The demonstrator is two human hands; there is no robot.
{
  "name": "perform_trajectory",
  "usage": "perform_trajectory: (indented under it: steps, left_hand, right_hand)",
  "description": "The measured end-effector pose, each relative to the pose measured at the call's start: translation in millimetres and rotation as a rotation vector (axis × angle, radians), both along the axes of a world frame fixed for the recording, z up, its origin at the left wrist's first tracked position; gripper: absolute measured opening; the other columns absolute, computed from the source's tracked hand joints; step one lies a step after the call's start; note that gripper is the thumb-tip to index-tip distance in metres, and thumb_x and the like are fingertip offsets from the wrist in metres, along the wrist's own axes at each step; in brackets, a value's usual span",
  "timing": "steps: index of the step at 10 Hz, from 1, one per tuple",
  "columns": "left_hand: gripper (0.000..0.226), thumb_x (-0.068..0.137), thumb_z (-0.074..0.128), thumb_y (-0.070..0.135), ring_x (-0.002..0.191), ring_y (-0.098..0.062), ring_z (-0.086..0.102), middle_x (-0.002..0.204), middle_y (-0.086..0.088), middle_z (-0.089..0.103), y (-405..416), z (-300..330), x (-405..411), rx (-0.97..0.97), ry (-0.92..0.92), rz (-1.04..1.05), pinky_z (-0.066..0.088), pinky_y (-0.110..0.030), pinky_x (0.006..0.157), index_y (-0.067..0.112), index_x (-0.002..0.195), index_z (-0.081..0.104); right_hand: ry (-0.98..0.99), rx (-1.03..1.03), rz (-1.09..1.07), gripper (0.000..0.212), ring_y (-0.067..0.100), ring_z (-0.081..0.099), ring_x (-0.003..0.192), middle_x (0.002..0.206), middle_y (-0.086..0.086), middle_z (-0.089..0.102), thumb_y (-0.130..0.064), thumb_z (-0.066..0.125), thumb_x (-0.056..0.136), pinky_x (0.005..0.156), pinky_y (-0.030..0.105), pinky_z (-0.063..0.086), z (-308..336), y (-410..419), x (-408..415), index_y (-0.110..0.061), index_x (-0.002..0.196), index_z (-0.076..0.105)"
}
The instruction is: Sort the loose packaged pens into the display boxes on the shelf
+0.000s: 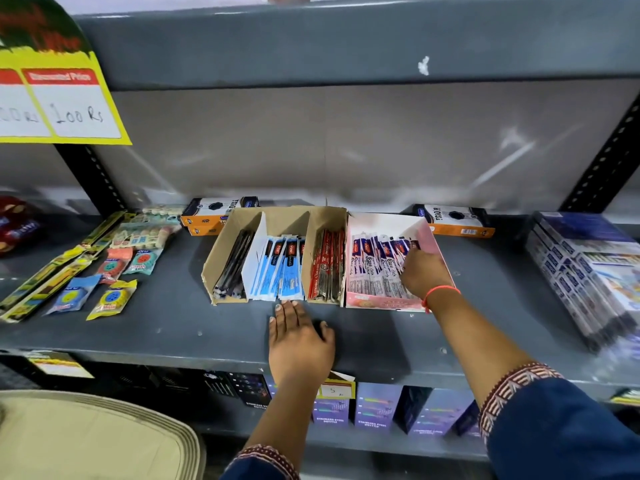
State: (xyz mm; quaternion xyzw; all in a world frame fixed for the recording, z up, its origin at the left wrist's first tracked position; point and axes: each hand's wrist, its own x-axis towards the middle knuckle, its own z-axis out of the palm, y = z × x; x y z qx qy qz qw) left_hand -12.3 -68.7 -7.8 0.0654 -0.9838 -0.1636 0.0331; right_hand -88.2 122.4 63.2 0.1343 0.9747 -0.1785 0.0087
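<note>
On the grey shelf (173, 327) stand a brown cardboard box (221, 251) with dark pens (233, 263) and blue packaged pens (282, 268), a second brown box (323, 223) with red packaged pens (325, 268), and a pink box (431, 237) with white-and-purple packaged pens (375, 268). My right hand (420, 271) reaches into the pink box, its fingers on the packs at the right side; whether it grips one I cannot tell. My left hand (299, 341) lies flat on the shelf just before the blue pens, fingers apart, holding nothing.
Sachets and long yellow packs (104, 271) lie at the shelf's left. Orange-and-black boxes (457, 221) sit at the back. A stack of packaged goods (585, 271) fills the right. A yellow price sign (59, 98) hangs top left. Purple boxes (375, 408) line the shelf below.
</note>
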Motion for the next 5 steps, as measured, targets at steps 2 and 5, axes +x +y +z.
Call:
perform_trajectory:
  steps: [2,5]
  left_hand:
    - [0.065,0.094,0.026,0.038,0.143,-0.027,0.005,0.155,-0.018,0.011,0,0,-1,-0.019,-0.008,0.005,-0.002,-0.035,0.116,0.002,0.143,0.005]
    - [0.058,0.097,0.028,0.032,0.142,-0.030,0.012,0.155,-0.016,0.010,-15,38,7,-0.108,-0.259,-0.183,0.016,-0.040,0.115,0.002,0.143,0.010]
  right_hand:
    - [0.077,0.057,0.006,0.028,0.039,0.065,0.101,0.108,0.022,0.066,0.003,0.044,0.085,0.078,0.043,0.056,1,-3,16,0.003,0.109,0.060]
    - [0.342,0.216,0.147,0.036,0.031,0.051,0.119,0.124,0.013,0.060,-0.026,0.044,0.092,0.097,0.042,0.043,-10,0,53,-0.007,0.120,0.056]
